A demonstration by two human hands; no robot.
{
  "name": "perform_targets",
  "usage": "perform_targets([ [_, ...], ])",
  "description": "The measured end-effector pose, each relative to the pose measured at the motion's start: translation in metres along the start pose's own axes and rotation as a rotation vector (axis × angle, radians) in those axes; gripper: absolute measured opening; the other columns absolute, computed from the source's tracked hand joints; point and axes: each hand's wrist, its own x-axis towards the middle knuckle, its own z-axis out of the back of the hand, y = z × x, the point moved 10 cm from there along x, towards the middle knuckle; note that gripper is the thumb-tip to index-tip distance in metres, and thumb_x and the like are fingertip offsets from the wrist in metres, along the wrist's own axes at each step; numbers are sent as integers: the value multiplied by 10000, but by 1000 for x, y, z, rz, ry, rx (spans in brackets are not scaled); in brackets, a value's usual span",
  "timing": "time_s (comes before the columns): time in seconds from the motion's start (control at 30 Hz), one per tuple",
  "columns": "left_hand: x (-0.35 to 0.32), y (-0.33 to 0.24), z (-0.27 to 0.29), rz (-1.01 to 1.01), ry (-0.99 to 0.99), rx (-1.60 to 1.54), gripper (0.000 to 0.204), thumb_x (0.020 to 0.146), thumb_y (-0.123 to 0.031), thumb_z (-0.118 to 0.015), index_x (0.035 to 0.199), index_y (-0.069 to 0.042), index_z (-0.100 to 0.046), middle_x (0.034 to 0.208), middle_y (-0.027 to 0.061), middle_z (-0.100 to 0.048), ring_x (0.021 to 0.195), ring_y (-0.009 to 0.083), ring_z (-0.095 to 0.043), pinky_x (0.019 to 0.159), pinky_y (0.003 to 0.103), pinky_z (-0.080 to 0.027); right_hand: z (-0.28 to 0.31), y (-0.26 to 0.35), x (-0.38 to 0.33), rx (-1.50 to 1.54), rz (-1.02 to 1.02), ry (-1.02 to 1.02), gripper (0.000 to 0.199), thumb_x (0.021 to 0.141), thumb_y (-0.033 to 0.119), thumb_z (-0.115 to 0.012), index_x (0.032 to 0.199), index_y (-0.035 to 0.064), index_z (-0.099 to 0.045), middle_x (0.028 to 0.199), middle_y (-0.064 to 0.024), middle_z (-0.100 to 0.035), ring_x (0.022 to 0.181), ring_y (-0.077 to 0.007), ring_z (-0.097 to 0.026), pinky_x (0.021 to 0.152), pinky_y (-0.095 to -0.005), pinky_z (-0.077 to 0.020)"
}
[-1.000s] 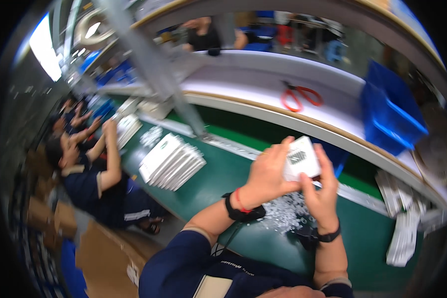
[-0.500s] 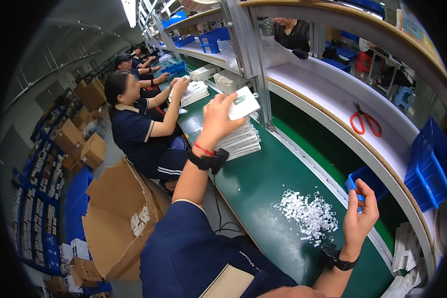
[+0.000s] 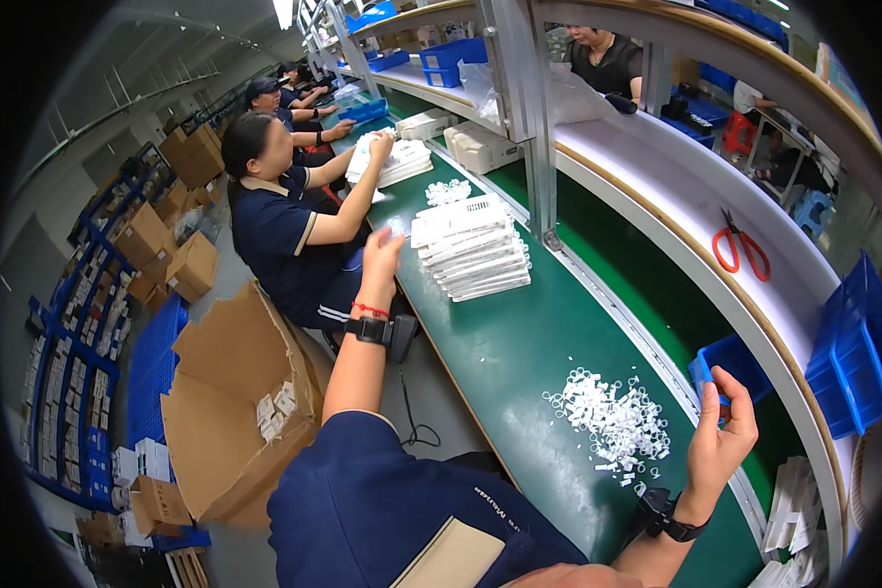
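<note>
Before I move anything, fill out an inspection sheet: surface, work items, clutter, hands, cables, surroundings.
Surface: green bench top, with pale smudges beside the loose pieces.
Work items: uneven stack of flat white boxes; heap of small white pieces, many ring-shaped.
Clutter: red-handled scissors and a clear plastic bag on the white shelf.
Hands: left hand empty, beside the stack; right hand near a small blue bin, no held item visible.
Cables: dark cable below the left wrist.
Surroundings: seated co-worker along the bench; open cardboard box on the left.
</note>
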Motion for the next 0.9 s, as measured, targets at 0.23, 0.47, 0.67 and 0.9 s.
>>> perform_targets([
  [0.23,-61,90,-55,800,256,-721,640,826,-299,-601,1344,-28,-340,1316,248,-369,1210,395,-411,1046,515,-312,-5,-6,2,-9,-15,35,141,861,75,-620,956,-21,-662,888,-89,-671,689,-111,-557,609,-240,-430],
  [0.47,-61,85,-69,810,328,-757,610,846,-348,-566,1335,-38,-373,1331,255,-380,1225,399,-415,1045,512,-324,-6,-9,5,-5,20,22,137,894,101,-614,932,-20,-665,800,-17,-635,659,-47,-489,588,-189,-384],
  [0.67,-59,85,-82,786,539,-664,601,838,-353,-601,1311,-30,-419,1274,253,-460,1155,400,-493,979,506,-400,-8,-7,4,9,8,34,93,855,61,-628,855,-26,-661,760,-73,-654,643,-100,-531,593,-235,-420],
  [0.9,-58,98,-102,863,742,-768,556,782,-271,-669,1261,-45,-504,1191,202,-560,1093,378,-544,954,570,-402,-7,-12,3,-18,-19,39,95,852,60,-628,834,-29,-654,734,-83,-644,629,-110,-531,585,-244,-419],
])
